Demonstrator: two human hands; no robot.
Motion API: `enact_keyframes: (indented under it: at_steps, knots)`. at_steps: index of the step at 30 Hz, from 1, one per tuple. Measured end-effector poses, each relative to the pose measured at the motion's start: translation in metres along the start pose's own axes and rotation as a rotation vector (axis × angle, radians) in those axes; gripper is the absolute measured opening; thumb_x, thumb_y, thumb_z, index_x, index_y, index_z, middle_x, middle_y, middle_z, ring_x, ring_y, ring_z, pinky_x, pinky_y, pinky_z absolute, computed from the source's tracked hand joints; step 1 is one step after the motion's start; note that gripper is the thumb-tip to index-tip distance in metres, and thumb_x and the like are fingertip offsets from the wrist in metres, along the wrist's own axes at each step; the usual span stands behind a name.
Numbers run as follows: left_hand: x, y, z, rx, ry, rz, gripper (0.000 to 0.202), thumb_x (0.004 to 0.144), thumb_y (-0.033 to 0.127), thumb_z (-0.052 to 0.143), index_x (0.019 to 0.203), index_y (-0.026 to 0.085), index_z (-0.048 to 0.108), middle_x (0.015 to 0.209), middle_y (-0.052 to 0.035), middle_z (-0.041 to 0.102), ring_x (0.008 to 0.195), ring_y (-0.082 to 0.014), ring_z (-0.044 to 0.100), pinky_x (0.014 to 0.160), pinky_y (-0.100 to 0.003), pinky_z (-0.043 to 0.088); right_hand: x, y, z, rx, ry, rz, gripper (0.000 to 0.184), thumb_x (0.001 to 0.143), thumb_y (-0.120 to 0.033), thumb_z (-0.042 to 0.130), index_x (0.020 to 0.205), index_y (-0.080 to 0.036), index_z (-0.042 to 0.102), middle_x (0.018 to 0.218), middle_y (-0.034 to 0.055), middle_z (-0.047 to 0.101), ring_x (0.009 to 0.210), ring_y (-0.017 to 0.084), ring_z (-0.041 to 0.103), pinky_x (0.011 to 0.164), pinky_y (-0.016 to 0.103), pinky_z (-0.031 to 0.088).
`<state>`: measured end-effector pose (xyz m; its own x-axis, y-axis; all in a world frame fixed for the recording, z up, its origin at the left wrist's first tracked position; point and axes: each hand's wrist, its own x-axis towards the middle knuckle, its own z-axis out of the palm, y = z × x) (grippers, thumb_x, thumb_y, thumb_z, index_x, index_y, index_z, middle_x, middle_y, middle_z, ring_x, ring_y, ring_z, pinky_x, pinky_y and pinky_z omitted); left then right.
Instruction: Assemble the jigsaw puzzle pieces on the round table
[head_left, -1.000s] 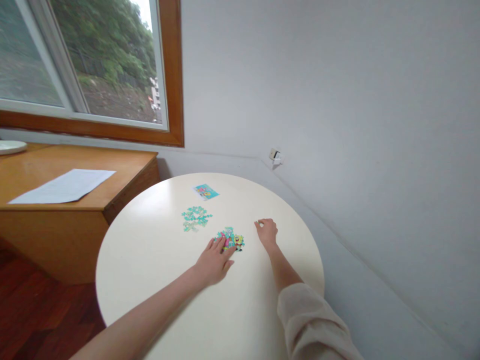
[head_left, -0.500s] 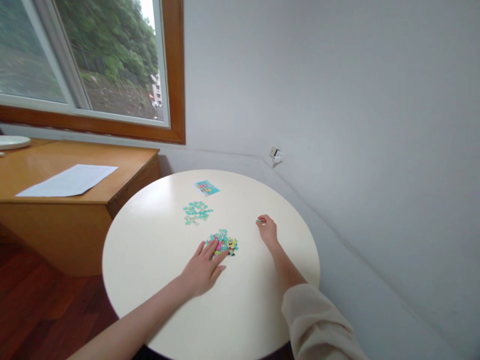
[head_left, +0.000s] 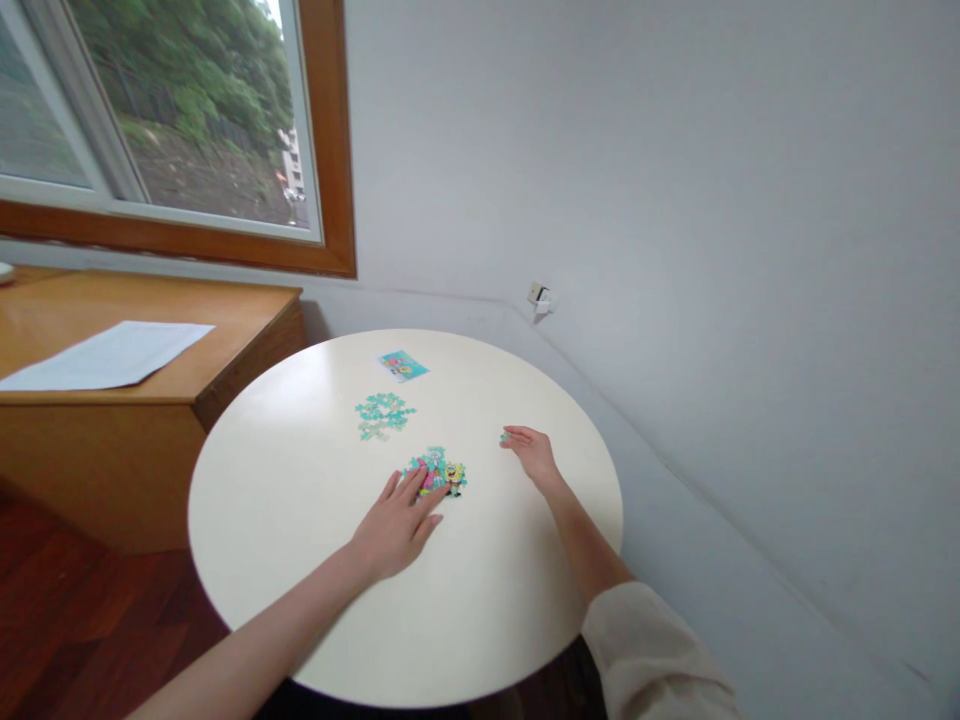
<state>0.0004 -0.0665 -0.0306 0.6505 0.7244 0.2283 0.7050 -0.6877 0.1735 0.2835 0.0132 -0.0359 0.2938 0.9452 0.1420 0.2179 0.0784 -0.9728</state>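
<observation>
A partly joined jigsaw puzzle with pink, yellow and teal cartoon figures lies near the middle of the round white table. Resting on its left and lower part, my left hand has its fingers spread. To the right, my right hand pinches a small teal puzzle piece between thumb and fingers, apart from the joined part. Several loose teal and pale green puzzle pieces are grouped beyond my left hand. Farther back lies a small picture card with similar cartoon figures.
A wooden desk with a white sheet of paper stands at the left, below a window. Behind and to the right is a white wall with a socket and plug.
The view has shifted slightly, so everything sits a little farther left and higher. My right hand's fingers have straightened around the piece. My left hand stays on the puzzle.
</observation>
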Motion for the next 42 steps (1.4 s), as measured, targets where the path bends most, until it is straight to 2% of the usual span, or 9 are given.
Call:
enact_keyframes:
  at_steps: [3, 6, 11, 18, 29, 37, 42]
  knots:
    - [0.000, 0.000, -0.001, 0.007, 0.001, -0.003, 0.045, 0.093, 0.041, 0.030, 0.135, 0.029, 0.038, 0.142, -0.0110, 0.037, 0.133, -0.0268, 0.028, 0.106, -0.053, 0.025, -0.008, -0.006, 0.000, 0.013, -0.065, 0.052, 0.039, 0.051, -0.037, 0.073, 0.081, -0.014, 0.067, 0.066, 0.0071, 0.069, 0.065, 0.022, 0.067, 0.058, 0.030, 0.046]
    - [0.000, 0.000, -0.001, 0.012, 0.008, -0.003, 0.045, 0.093, 0.042, 0.028, 0.134, 0.028, 0.041, 0.141, -0.0118, 0.037, 0.133, -0.0268, 0.028, 0.107, -0.052, 0.025, -0.014, -0.012, 0.003, 0.008, -0.114, 0.091, 0.031, 0.051, -0.034, 0.073, 0.073, -0.013, 0.067, 0.060, 0.0069, 0.068, 0.059, 0.020, 0.066, 0.053, 0.026, 0.042]
    - [0.000, 0.000, 0.001, 0.011, 0.026, -0.004, 0.044, 0.093, 0.042, 0.028, 0.132, 0.027, 0.043, 0.140, -0.0116, 0.040, 0.133, -0.0262, 0.028, 0.107, -0.052, 0.024, -0.021, -0.023, 0.011, -0.008, -0.242, 0.134, 0.027, 0.053, -0.031, 0.073, 0.072, -0.014, 0.067, 0.062, 0.0053, 0.069, 0.058, 0.016, 0.064, 0.050, 0.023, 0.038]
    - [-0.001, 0.000, 0.001, 0.010, 0.034, -0.006, 0.043, 0.093, 0.041, 0.028, 0.131, 0.027, 0.044, 0.140, -0.0114, 0.040, 0.133, -0.0259, 0.028, 0.107, -0.052, 0.024, -0.028, -0.035, 0.020, -0.051, -0.349, 0.200, 0.021, 0.054, -0.026, 0.074, 0.068, -0.014, 0.064, 0.050, 0.0010, 0.064, 0.047, 0.012, 0.059, 0.045, 0.021, 0.034]
    - [-0.002, 0.001, 0.002, 0.004, 0.052, 0.007, 0.042, 0.093, 0.039, 0.030, 0.130, 0.027, 0.045, 0.138, -0.0107, 0.042, 0.132, -0.0252, 0.030, 0.106, -0.052, 0.026, -0.041, -0.046, 0.030, -0.078, -0.356, 0.279, 0.020, 0.057, -0.025, 0.073, 0.064, -0.016, 0.058, 0.050, 0.0003, 0.063, 0.052, 0.012, 0.061, 0.045, 0.019, 0.031]
    - [-0.001, 0.001, 0.000, 0.018, 0.031, 0.004, 0.042, 0.093, 0.038, 0.028, 0.131, 0.027, 0.044, 0.138, -0.0120, 0.042, 0.133, -0.0252, 0.029, 0.106, -0.052, 0.025, -0.050, -0.048, 0.029, -0.070, -0.357, 0.160, 0.030, 0.050, -0.039, 0.075, 0.061, -0.015, 0.061, 0.059, 0.0008, 0.064, 0.058, 0.012, 0.057, 0.059, 0.025, 0.040]
    - [-0.002, 0.002, -0.002, 0.019, 0.028, 0.005, 0.042, 0.093, 0.038, 0.028, 0.131, 0.026, 0.044, 0.137, -0.0117, 0.043, 0.133, -0.0248, 0.028, 0.107, -0.052, 0.025, -0.049, -0.044, 0.029, -0.059, -0.366, 0.166, 0.029, 0.050, -0.036, 0.075, 0.066, -0.015, 0.063, 0.062, 0.0013, 0.064, 0.060, 0.012, 0.057, 0.061, 0.026, 0.041]
